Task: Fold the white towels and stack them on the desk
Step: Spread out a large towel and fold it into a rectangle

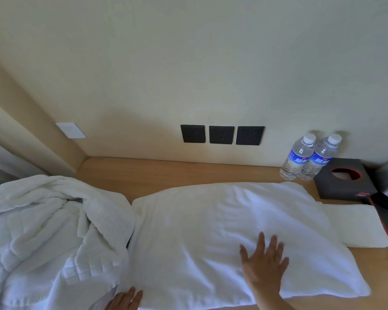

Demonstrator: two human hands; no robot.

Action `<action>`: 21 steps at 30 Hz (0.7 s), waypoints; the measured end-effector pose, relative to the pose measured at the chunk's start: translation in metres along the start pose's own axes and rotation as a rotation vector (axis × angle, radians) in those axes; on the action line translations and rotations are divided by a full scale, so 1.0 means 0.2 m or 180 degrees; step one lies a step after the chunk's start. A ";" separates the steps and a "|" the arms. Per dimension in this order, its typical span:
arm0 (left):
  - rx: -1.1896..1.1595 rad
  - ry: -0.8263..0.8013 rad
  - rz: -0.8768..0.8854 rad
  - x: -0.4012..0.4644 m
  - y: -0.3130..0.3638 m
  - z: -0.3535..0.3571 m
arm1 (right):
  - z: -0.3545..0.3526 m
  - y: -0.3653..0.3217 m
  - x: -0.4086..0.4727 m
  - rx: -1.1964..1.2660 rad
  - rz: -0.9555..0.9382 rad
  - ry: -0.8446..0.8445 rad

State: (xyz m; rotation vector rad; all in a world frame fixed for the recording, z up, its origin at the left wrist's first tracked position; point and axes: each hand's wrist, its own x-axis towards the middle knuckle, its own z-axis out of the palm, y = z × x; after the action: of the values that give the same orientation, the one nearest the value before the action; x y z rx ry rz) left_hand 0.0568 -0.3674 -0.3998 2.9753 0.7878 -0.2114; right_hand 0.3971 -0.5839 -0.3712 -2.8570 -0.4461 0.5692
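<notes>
**Towels on the desk**

Far left: a messy pile of white towels (43,231), not folded. Next, L hand (124,299) at the bottom edge, fingers flat on the big towel (211,231), spread on the desk (166,173). R hand (263,262) lies flat on it too, fingers wide, holding nothing. Right: small folded towel (356,227), 2 water bottles (309,157), black tissue box (343,177).

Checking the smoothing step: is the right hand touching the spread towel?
Touching. The head view shows the right hand lying flat, fingers spread, on the spread towel.
</notes>
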 end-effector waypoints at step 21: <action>0.0609 -0.1006 -0.1325 0.28 0.18 -0.18 | 0.14 -0.17 0.15 -0.0733 -0.0767 -0.0364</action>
State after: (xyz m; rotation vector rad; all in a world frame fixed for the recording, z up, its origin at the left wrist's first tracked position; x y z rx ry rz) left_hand 0.1270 -0.3689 -0.3720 2.7904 1.3931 -0.7928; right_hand 0.4038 -0.5393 -0.3980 -2.9288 -0.9159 0.6764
